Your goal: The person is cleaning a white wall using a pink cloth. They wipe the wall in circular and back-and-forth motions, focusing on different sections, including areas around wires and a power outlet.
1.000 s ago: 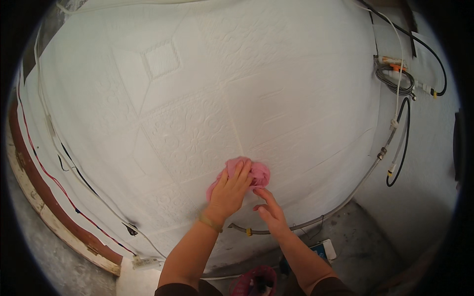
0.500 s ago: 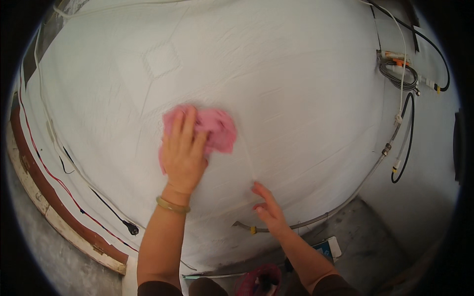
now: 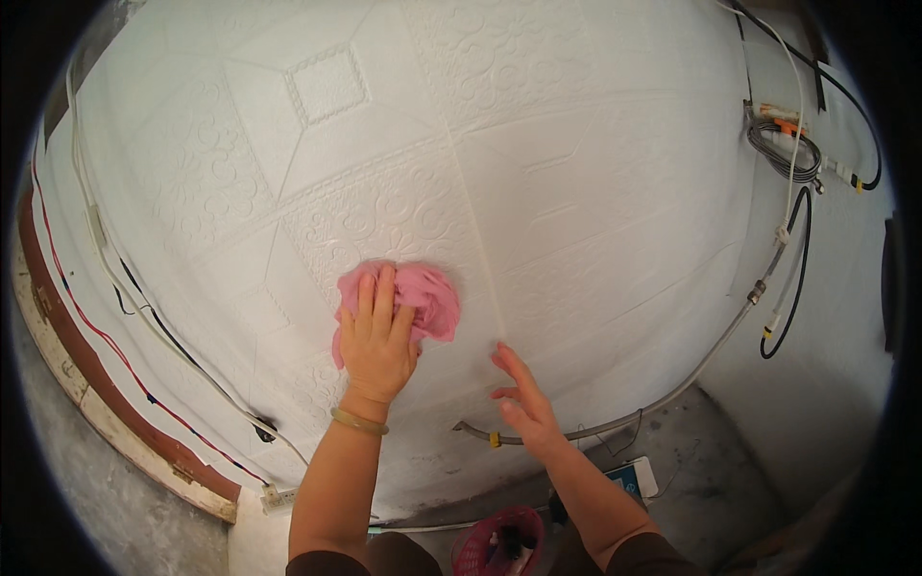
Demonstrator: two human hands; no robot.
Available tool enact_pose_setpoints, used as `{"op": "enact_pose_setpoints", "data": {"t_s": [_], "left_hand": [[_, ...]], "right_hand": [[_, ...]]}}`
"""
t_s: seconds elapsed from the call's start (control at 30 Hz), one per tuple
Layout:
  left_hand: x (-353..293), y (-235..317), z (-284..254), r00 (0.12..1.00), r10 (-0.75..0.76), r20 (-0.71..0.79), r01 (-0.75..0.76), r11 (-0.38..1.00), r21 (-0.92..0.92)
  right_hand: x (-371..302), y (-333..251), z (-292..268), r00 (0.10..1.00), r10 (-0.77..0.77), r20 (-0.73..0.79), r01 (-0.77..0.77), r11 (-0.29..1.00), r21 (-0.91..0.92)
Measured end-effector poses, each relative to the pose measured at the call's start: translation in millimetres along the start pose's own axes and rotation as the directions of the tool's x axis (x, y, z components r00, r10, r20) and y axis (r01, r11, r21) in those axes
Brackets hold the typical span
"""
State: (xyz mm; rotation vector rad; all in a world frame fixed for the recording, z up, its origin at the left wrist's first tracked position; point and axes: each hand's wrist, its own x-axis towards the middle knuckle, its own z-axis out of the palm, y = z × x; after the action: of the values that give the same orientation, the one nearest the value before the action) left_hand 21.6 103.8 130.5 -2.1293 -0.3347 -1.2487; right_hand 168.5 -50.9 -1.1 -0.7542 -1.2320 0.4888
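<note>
A crumpled pink cloth point(image 3: 434, 300) lies pressed against a white embossed wall covering point(image 3: 595, 240). My left hand point(image 3: 376, 348) spreads over the cloth's lower left part and holds it to the surface, with part of the cloth hidden under the palm. A pale bangle point(image 3: 359, 421) circles that wrist. Lower and to the right, my right hand point(image 3: 527, 408) is empty, its fingers apart and bent a little. Its fingertips are close to the wall covering; whether they touch it I cannot tell.
A grey hose point(image 3: 663, 398) curves along the lower right of the wall, below a coiled cable point(image 3: 783, 154). White cords point(image 3: 96, 226) and a red wire point(image 3: 106, 344) run down the left. At the bottom are a pink basket point(image 3: 473, 555) and a white-and-blue object point(image 3: 639, 475).
My left hand and the pink cloth have moved down the wall and slightly right. The right hand stays in nearly the same place, still empty.
</note>
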Motion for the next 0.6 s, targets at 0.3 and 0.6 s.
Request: {"op": "enact_pose_setpoints", "data": {"t_s": [0.3, 0.6], "left_hand": [[-65, 23, 20, 0.992, -0.004, 0.129, 0.012, 0.998, -0.062], [-90, 21, 4, 0.961, 0.136, 0.240, -0.100, 0.983, -0.156]], "right_hand": [[-4, 3, 0, 1.000, -0.013, 0.021, 0.013, 1.000, -0.007], [-4, 2, 3, 0.998, 0.006, 0.058, -0.004, 0.999, -0.032]]}}
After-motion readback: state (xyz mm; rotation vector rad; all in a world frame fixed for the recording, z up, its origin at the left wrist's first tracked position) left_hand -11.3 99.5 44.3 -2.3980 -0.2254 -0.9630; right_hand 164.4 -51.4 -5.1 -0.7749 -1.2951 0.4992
